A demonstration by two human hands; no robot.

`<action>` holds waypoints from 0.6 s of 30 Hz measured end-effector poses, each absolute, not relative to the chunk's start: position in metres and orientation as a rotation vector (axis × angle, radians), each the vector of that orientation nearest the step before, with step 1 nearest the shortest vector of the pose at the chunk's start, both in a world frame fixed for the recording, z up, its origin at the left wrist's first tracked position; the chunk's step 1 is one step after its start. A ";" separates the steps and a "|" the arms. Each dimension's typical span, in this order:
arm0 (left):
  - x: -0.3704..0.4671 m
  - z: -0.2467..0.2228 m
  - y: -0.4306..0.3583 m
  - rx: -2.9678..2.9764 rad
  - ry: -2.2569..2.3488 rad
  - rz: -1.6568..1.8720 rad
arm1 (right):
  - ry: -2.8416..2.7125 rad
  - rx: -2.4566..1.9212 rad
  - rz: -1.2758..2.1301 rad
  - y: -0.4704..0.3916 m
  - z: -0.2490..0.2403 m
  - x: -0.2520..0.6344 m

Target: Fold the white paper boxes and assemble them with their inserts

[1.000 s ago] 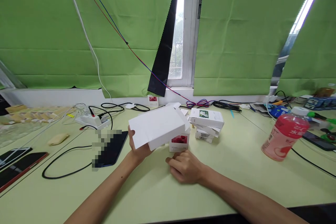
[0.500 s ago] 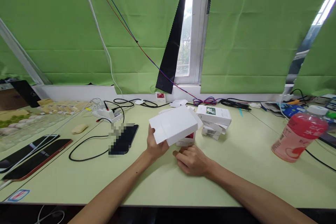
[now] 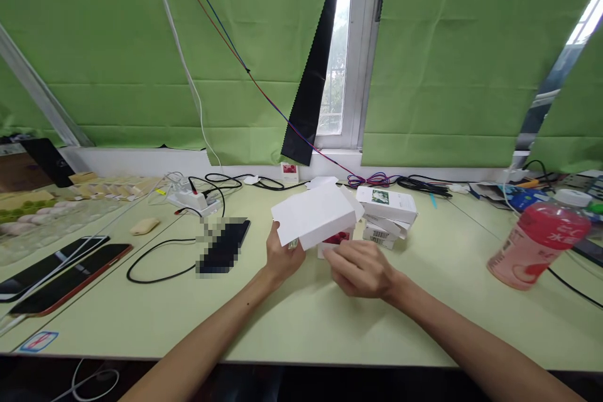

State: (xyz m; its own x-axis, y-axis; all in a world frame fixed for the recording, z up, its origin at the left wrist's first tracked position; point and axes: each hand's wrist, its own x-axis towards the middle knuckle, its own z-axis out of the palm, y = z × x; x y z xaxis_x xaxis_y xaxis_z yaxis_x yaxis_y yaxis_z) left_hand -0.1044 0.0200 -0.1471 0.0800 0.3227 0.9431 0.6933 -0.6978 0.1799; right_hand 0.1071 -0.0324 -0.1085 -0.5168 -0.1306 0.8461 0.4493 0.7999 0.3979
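Observation:
A plain white cardboard box [image 3: 316, 213] is tilted above the table, its blank side up and a flap sticking out at its left end. My left hand [image 3: 282, 257] is closed around that left end from below. My right hand [image 3: 360, 269] is raised near the box's lower right, fingers curled together; whatever they pinch, if anything, is hidden. Just behind the right fingers stands a small white box with a red picture [image 3: 336, 237], partly covered by the hand and the tilted box.
Right of my hands is a stack of small white boxes [image 3: 389, 204]. A pink drink bottle [image 3: 539, 242] stands farther right. Leftward lie a dark phone [image 3: 230, 248], a power strip [image 3: 193, 201], a beige lump [image 3: 144, 226] and two more phones. Cables run along the wall.
My right hand has lifted off the tabletop and moved up and slightly right, in front of the small red-pictured box. The left hand still holds the white box at about the same tilt.

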 end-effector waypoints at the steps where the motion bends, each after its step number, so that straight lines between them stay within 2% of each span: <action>1: -0.104 -0.147 0.020 -2.037 -0.987 -1.657 | -1.934 -0.252 -0.735 -0.034 -0.101 0.110; 8: -0.099 -0.139 0.017 -2.024 -0.822 -1.661 | -1.907 -0.524 -0.666 -0.037 -0.065 0.128; 18: -0.100 -0.145 0.023 -2.078 -0.643 -1.860 | -2.259 -0.720 -0.577 -0.032 -0.065 0.133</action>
